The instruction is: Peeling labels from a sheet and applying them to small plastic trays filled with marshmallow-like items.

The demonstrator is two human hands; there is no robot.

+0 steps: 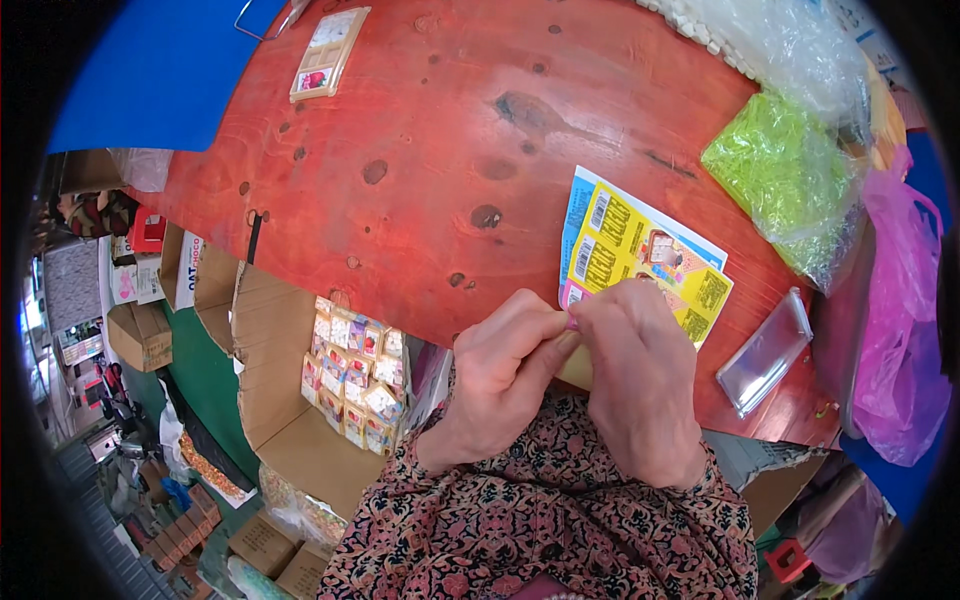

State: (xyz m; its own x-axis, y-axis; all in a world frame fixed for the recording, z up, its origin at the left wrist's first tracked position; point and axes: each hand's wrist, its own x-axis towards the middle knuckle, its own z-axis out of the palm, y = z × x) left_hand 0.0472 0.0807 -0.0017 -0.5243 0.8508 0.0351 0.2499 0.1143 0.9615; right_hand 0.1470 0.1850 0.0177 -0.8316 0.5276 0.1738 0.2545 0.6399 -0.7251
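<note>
My left hand [500, 380] and my right hand [645, 375] meet at the table's near edge, fingertips pinched together. A tiny pink piece [571, 323] shows between the fingertips of both; its kind is too small to tell. Just beyond my right hand lie yellow printed label sheets [625, 245] with barcodes and pictures. A blue-and-white sheet [577, 205] sticks out from under them. My right hand covers the lower part of the sheets.
The red wooden table [420, 200] bears a beige tray [328, 55] at far left. To the right are a clear plastic case [765, 352], a bag of green material [785, 180] and a pink plastic bag [900, 330]. An open carton [275, 350] with small packs [355, 375] stands at left.
</note>
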